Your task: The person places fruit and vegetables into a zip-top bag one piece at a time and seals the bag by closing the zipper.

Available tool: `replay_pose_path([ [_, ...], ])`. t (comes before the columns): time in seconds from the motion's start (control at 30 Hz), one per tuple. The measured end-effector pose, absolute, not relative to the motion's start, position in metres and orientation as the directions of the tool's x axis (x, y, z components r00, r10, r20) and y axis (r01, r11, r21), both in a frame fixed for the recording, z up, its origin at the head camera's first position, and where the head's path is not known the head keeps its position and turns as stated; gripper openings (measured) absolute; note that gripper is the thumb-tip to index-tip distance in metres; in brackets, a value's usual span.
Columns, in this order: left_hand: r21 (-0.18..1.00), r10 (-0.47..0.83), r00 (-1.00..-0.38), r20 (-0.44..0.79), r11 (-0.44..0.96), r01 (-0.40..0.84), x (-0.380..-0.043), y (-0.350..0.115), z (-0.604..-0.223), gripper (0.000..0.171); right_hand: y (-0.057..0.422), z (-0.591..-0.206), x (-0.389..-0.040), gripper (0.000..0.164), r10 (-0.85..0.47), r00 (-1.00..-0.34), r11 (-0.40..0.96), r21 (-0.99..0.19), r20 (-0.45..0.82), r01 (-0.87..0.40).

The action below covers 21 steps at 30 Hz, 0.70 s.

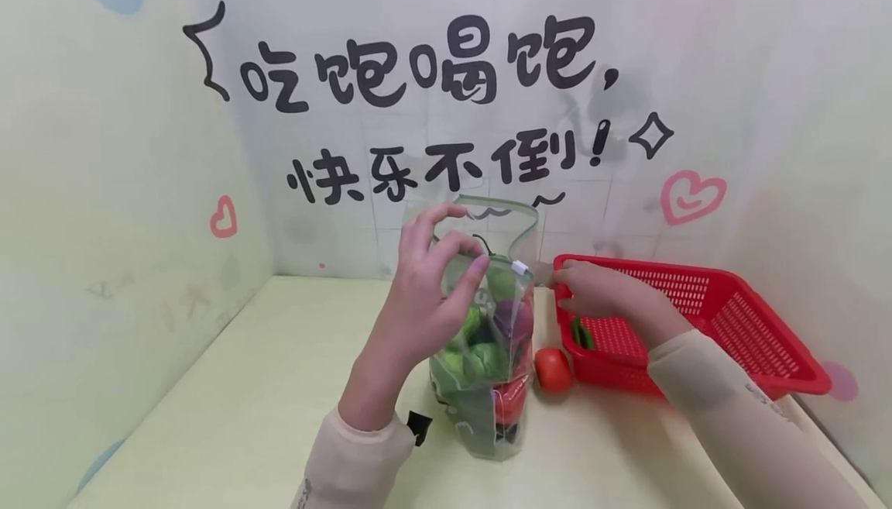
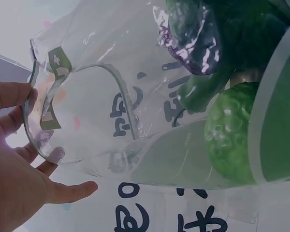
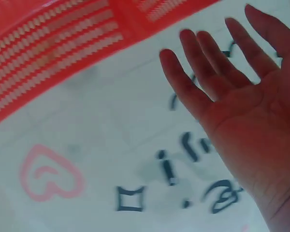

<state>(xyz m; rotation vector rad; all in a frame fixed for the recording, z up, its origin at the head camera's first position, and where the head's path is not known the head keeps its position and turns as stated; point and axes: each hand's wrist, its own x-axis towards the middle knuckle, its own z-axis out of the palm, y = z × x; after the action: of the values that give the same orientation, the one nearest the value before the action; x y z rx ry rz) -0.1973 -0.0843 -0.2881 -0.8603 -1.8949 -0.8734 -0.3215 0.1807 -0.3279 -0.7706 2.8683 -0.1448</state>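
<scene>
A clear zip bag (image 1: 481, 416) with green edging and a white slider (image 1: 519, 267) stands upright on the table. Through its plastic show several vegetables, among them a round green one (image 1: 488, 359), a purple one (image 1: 514, 317) and red ones near the bottom. My left hand (image 1: 432, 292) is at the bag's mouth. In the left wrist view, the fingers (image 2: 12, 94) touch its rim, while the thumb (image 2: 77, 192) stretches apart from it. My right hand (image 1: 592, 288) hovers over the red basket's (image 1: 766, 338) near left corner, fingers spread, holding nothing.
A red tomato (image 1: 554, 370) lies on the table between bag and basket. Inside the basket is a green pepper-like vegetable (image 1: 581, 334). A small black object (image 1: 418, 425) shows beside the left sleeve. White walls with black lettering enclose the pale yellow table (image 1: 230, 385).
</scene>
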Motion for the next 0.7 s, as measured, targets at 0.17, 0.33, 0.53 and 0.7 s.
replay_pose_path([
  [0.17, 0.24, 0.227, -0.406, 0.885, 0.525, 0.817, -0.195, -0.084, -0.285, 0.004, 0.147, -0.336, -0.279, 0.042, -0.538, -0.82, 0.836, 0.002, -0.196, -0.549],
  [0.33, 0.252, 0.221, -0.416, 0.882, 0.525, 0.813, -0.192, -0.087, -0.288, 0.004, 0.126, -0.369, -0.237, 0.044, -0.594, -0.763, 0.675, 0.358, -0.253, -0.645],
  [0.53, 0.25, 0.225, -0.418, 0.88, 0.529, 0.811, -0.192, -0.089, -0.287, 0.005, 0.13, -0.397, -0.203, 0.037, -0.653, -0.695, 0.514, 0.498, -0.3, -0.698],
  [0.7, 0.232, 0.229, -0.403, 0.886, 0.535, 0.813, -0.193, -0.091, -0.284, 0.006, 0.162, -0.414, -0.183, 0.031, -0.618, -0.752, 0.707, 0.256, -0.23, -0.659],
])
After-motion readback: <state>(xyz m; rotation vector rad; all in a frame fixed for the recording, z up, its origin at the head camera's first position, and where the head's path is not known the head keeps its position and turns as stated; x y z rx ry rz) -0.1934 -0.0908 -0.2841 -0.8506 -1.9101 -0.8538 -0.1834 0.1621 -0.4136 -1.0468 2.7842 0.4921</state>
